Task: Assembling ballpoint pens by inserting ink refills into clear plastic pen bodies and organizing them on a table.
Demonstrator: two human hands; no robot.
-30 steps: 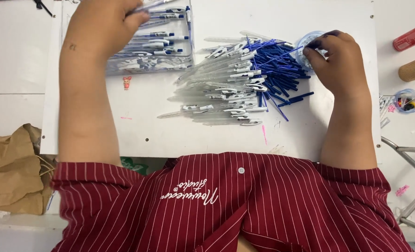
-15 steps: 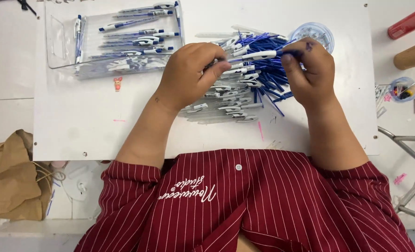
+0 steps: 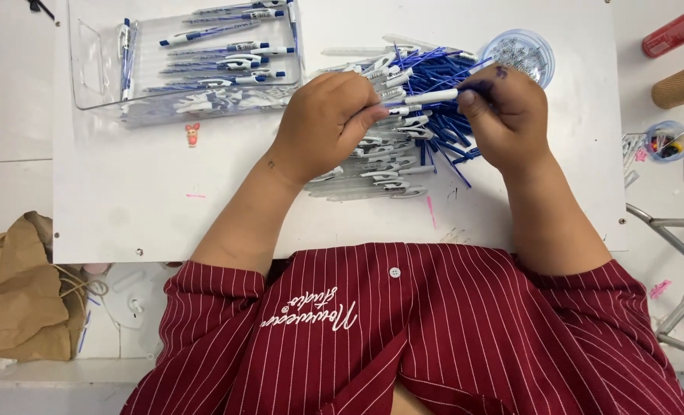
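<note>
Nearest the camera: red pinstriped shirt (image 3: 403, 338) along the bottom, both forearms reaching out over a white surface (image 3: 126, 207). Brown paper bag (image 3: 15, 292) lower left, off the board's edge.

Mid-distance: left hand (image 3: 322, 123) and right hand (image 3: 507, 115) meet over the heap. Left grip is pressed together, thumb and fingertips pinching one end of a white pen barrel (image 3: 426, 97). Right grip is also pinched shut at the barrel's other end; looks like a thin blue refill is being fed in there, but the fingers hide the joint, so not sure. The barrel is held level, lifted just above the pile of pen parts (image 3: 392, 157), which lies between and under the hands: clear and white barrels on the near side, loose blue refills (image 3: 434, 69) on the far side.

Judged step: pen assembly, one pen mid-join, the two pieces not yet seated. Next move probably needs both ends kept in line and a straight push along the barrel's axis; a crooked push could bend the refill.

Farther out: clear plastic tray (image 3: 88, 69) upper left with finished blue-and-white pens laid lengthwise, well apart from the hands. Small round clear tub (image 3: 522, 54) of tiny metal bits just beyond the right hand. Small pink figure (image 3: 193, 134) just below the tray.
</note>
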